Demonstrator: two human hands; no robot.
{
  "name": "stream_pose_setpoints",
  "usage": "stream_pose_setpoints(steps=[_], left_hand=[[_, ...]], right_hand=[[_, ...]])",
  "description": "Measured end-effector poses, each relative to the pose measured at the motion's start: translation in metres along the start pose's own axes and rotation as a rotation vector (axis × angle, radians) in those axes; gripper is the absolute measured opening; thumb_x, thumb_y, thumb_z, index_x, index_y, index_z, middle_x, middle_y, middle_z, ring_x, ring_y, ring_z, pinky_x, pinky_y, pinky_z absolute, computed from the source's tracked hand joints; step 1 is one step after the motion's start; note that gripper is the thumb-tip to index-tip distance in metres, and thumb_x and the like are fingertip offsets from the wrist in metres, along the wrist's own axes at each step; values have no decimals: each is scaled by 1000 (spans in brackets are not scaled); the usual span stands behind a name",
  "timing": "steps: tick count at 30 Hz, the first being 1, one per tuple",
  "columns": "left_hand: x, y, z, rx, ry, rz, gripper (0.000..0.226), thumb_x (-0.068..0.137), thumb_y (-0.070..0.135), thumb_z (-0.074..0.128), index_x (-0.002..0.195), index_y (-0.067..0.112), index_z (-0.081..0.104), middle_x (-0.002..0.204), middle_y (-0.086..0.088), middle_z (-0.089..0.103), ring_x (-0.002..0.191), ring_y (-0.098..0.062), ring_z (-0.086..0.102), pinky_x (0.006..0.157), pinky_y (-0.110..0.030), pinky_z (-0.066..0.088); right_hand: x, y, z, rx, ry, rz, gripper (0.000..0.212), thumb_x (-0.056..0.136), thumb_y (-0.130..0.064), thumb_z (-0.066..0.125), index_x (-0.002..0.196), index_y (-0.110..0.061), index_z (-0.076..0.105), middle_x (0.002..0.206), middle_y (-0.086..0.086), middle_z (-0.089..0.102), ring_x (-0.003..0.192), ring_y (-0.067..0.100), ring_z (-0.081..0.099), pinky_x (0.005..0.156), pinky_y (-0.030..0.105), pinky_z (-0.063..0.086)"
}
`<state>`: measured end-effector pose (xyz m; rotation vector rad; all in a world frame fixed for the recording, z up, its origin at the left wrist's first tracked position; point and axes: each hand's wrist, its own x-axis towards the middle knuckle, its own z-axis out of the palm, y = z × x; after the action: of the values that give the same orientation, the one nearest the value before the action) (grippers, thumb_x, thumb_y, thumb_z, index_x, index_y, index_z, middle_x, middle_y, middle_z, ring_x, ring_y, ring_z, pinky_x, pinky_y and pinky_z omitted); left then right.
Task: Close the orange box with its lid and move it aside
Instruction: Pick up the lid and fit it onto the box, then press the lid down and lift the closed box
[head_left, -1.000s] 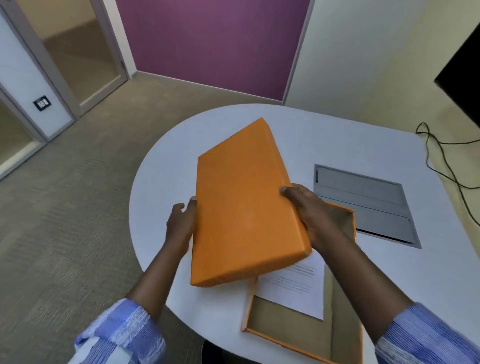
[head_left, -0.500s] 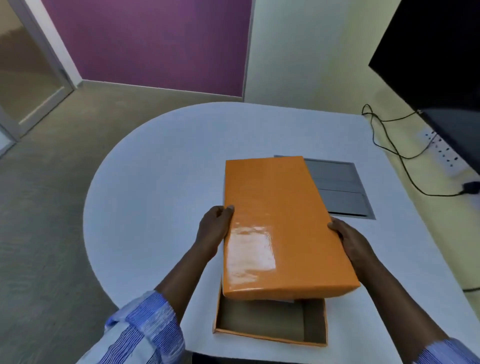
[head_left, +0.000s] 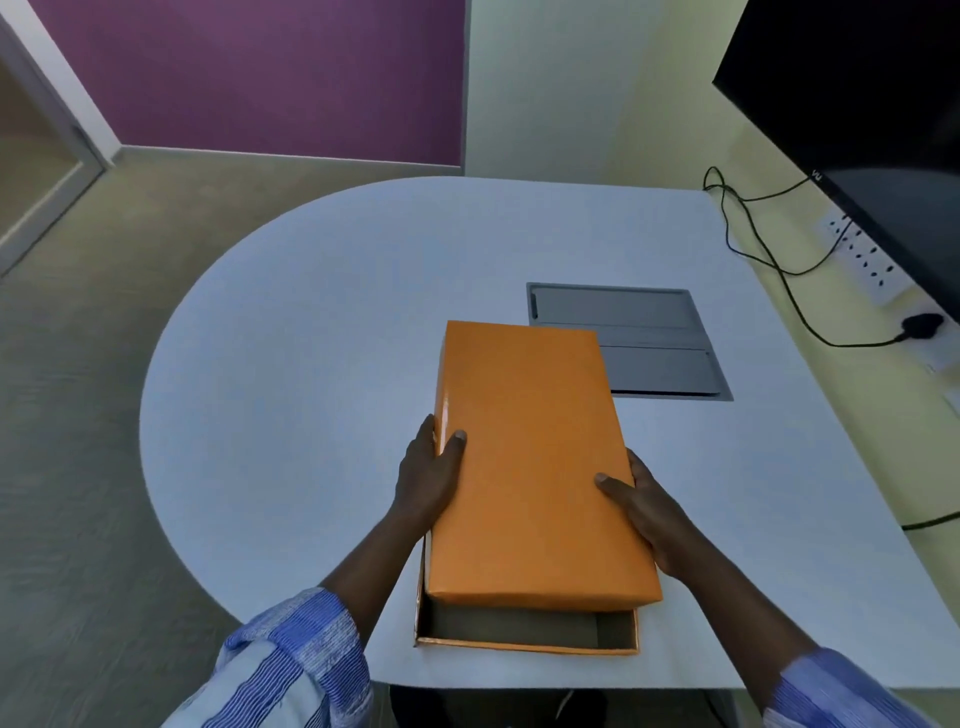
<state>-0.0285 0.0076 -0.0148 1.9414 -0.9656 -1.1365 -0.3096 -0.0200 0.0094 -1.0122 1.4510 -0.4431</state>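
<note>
The orange lid (head_left: 535, 467) lies flat over the orange box (head_left: 524, 646), covering all but the box's near end, where the brown inside still shows. My left hand (head_left: 428, 475) grips the lid's left edge with the thumb on top. My right hand (head_left: 644, 512) holds the lid's right edge the same way. The lid sits a little further from me than the box, so their near edges do not line up. Whatever is inside the box is hidden by the lid.
The box stands near the front edge of a white rounded table (head_left: 311, 364). A grey metal cable hatch (head_left: 628, 340) is set into the tabletop just behind the lid. Black cables (head_left: 769, 254), a socket strip (head_left: 867, 254) and a dark screen (head_left: 872, 104) are on the right.
The lid went from tilted up in front of me to flat and low over the box, now covering more of it. Both hands kept hold of its sides.
</note>
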Motion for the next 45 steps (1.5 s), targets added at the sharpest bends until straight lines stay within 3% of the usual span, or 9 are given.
stream_pose_setpoints(steps=[5,11,16,20,28,32,38,42,45], left_hand=[[7,-1,-3,-33,-3,-44,68,94,58,52,150,26,36,148,-7,53,110,-21,59,93,-44,52],[5,-9,-12,-123,-46,-95,66,90,60,56,145,27,43,139,-5,59,111,-24,64,97,-48,56],[-7,-26,-20,-191,-82,-136,55,92,63,50,136,28,50,129,-1,64,105,-20,67,89,-46,59],[-21,-40,-20,-160,-127,-142,55,90,65,53,132,28,51,123,2,64,107,-22,68,94,-51,58],[-46,-49,-24,-191,-50,-156,31,93,50,61,107,22,58,108,0,68,101,-21,67,87,-45,60],[-71,-53,-23,-193,-17,-148,37,95,49,59,120,21,58,115,0,67,101,-20,67,85,-41,59],[-104,-51,-22,-117,-7,-209,48,95,52,58,128,17,54,115,-4,65,91,-19,66,74,-37,58],[-124,-53,-21,-89,-42,-340,49,86,57,69,104,14,56,111,-11,67,91,-27,67,72,-38,57],[-138,-50,-22,-116,-102,-441,62,78,47,82,115,5,56,125,-18,62,112,-40,63,86,-44,57]], right_hand=[[0,2,1,-32,26,22,80,85,-54,68,151,-39,25,140,1,55,109,23,65,78,41,57],[-1,9,4,-49,82,82,83,88,-63,58,155,-26,27,144,8,54,118,31,62,103,58,49],[-14,16,6,-77,108,119,78,91,-67,48,153,-22,34,142,8,56,122,32,60,106,59,45],[-27,28,9,-31,131,141,72,90,-69,47,148,-26,42,134,4,62,114,28,64,104,55,48],[-42,37,14,-2,153,136,69,92,-66,48,146,-24,46,131,5,64,112,30,65,104,56,48],[-53,47,12,-19,130,141,68,92,-66,47,146,-24,45,133,7,63,113,32,64,102,57,49],[-71,60,5,-4,72,139,58,92,-65,50,135,-28,48,111,-6,65,100,21,65,70,37,53],[-84,74,1,23,2,189,64,82,-67,64,129,-27,50,115,2,67,102,27,67,73,41,59],[-92,83,-1,16,-92,195,77,72,-62,77,134,-27,48,123,8,64,107,32,66,79,43,61]])
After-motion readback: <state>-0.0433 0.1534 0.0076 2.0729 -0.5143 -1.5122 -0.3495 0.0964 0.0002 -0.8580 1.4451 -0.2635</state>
